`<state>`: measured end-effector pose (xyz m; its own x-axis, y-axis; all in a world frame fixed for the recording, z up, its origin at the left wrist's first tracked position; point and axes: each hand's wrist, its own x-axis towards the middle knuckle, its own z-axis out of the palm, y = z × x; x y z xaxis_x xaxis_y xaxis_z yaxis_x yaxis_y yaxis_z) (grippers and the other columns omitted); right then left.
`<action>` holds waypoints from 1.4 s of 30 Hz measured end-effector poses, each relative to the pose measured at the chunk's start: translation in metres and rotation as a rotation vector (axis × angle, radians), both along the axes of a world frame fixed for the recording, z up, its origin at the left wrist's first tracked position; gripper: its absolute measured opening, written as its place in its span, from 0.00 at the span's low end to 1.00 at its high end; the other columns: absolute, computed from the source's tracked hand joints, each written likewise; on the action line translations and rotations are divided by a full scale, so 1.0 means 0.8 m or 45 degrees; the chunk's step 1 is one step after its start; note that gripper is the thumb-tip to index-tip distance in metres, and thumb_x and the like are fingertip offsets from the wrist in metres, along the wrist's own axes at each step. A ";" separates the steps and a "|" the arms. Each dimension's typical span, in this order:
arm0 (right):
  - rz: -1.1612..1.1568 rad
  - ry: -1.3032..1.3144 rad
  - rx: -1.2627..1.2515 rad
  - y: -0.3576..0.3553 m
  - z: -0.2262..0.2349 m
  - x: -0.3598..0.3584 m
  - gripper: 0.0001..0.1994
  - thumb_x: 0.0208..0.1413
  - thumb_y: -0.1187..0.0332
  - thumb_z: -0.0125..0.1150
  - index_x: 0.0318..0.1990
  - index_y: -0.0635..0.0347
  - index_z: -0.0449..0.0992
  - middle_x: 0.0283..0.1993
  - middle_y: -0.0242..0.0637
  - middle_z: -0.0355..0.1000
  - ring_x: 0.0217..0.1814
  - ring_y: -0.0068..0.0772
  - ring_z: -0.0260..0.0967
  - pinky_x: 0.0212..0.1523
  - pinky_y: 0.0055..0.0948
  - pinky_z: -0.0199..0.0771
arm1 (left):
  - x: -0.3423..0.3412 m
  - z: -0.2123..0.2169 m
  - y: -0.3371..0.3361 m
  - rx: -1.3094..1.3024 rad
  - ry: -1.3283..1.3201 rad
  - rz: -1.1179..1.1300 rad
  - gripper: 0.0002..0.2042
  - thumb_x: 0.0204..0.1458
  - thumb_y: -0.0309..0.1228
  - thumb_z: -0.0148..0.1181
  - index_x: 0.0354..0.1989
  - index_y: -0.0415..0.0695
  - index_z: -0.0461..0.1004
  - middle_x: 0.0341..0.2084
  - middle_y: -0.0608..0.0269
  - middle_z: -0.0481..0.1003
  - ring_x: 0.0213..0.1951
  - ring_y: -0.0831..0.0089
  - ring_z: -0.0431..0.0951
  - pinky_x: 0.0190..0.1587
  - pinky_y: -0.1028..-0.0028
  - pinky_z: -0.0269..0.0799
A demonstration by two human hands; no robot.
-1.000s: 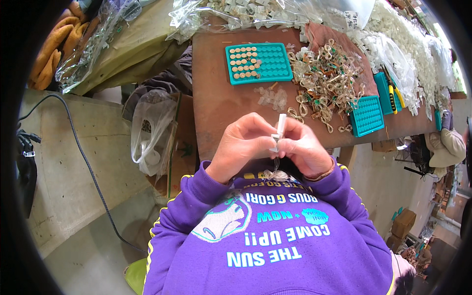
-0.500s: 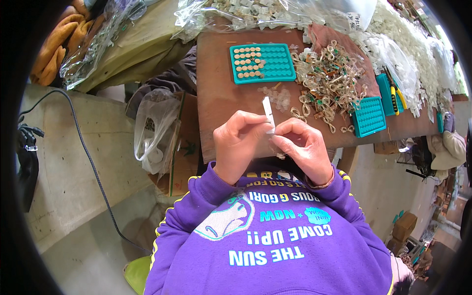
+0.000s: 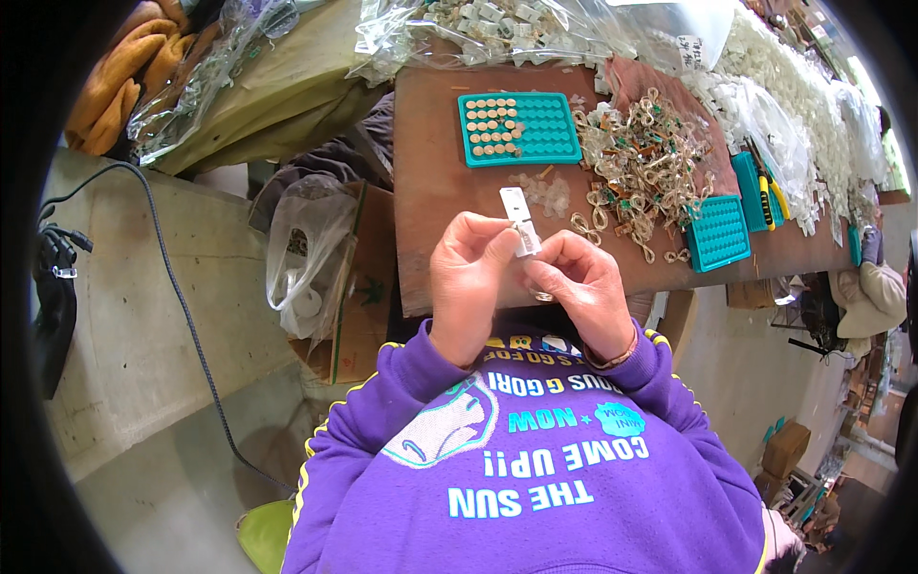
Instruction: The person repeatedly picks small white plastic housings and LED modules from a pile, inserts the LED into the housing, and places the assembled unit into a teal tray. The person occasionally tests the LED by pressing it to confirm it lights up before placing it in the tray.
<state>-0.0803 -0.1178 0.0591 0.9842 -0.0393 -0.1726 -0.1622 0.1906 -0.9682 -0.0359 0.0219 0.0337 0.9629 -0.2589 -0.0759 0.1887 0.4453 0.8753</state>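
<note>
I see both hands raised together over the near edge of the brown table (image 3: 430, 191), just above the purple sweatshirt (image 3: 516, 478).

1. Left hand (image 3: 470, 277): fingers curled closed, thumb and forefinger pinching the lower part of a small white rectangular strip (image 3: 518, 216). Strip stands roughly upright, tilted slightly left, top end free above the fingertips.
2. Right hand (image 3: 579, 287): fingers bent inward, tips meeting the strip's lower end right beside the left thumb. Appears to grip the same strip from the right; exact contact pts are partly hidden by the knuckles. A thin bracelet (image 3: 612, 359) sits on the right wrist.
3. Strip location: between both hands, in the air, approx. over the table's front edge, not touching the tabletop.

Surroundings, ref. only:
- Teal tray (image 3: 550, 129) w/ a grid of pockets lies beyond the hands; its left part holds tan round pieces (image 3: 491, 124), the rest of the pockets show bare.
- Small clear bits (image 3: 547, 191) lie on the table just past the strip.
- Heap of tan and green looped parts (image 3: 641, 167) to the right of the tray.
- Second, smaller teal tray (image 3: 717, 232) near the table's right edge.
- Clear plastic bag (image 3: 306, 253) hangs at the table's left side, next to a cardboard box (image 3: 359, 306).
- Black cable (image 3: 182, 316) runs across the concrete floor at left.
</note>
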 end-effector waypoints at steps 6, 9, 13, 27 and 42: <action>-0.154 -0.192 -0.273 0.010 -0.012 0.007 0.03 0.52 0.76 0.65 0.33 0.65 0.77 0.34 0.32 0.75 0.37 0.19 0.72 0.37 0.21 0.72 | 0.000 -0.003 -0.007 -0.384 0.304 -0.106 0.09 0.63 0.35 0.53 0.41 0.42 0.70 0.40 0.57 0.78 0.42 0.73 0.77 0.48 0.71 0.71; -0.169 -0.361 -0.663 0.010 -0.014 0.018 0.05 0.47 0.78 0.66 0.33 0.63 0.79 0.37 0.37 0.76 0.39 0.31 0.75 0.39 0.27 0.74 | 0.007 -0.008 -0.009 -0.477 0.330 -0.108 0.09 0.63 0.35 0.53 0.42 0.43 0.69 0.40 0.57 0.78 0.44 0.72 0.77 0.50 0.70 0.70; -0.117 -0.456 -0.875 -0.003 -0.006 0.036 0.08 0.48 0.75 0.66 0.37 0.61 0.80 0.38 0.40 0.76 0.38 0.35 0.75 0.37 0.29 0.75 | 0.030 -0.021 -0.012 -0.510 0.228 0.022 0.08 0.64 0.35 0.52 0.44 0.44 0.67 0.39 0.57 0.78 0.45 0.71 0.78 0.47 0.71 0.72; -0.216 -0.691 -1.553 -0.028 -0.033 0.145 0.03 0.49 0.71 0.65 0.32 0.58 0.78 0.34 0.39 0.73 0.33 0.44 0.71 0.34 0.37 0.73 | 0.056 -0.040 -0.005 -0.711 0.308 0.004 0.06 0.64 0.32 0.51 0.44 0.45 0.67 0.34 0.64 0.75 0.15 0.89 0.53 0.17 0.85 0.49; -0.085 -0.678 -1.541 -0.046 -0.024 0.184 0.04 0.48 0.75 0.63 0.33 0.61 0.80 0.32 0.43 0.74 0.32 0.43 0.73 0.34 0.35 0.73 | 0.057 -0.034 -0.007 -0.655 0.404 -0.059 0.09 0.61 0.34 0.56 0.46 0.45 0.68 0.37 0.62 0.76 0.26 0.82 0.71 0.24 0.85 0.64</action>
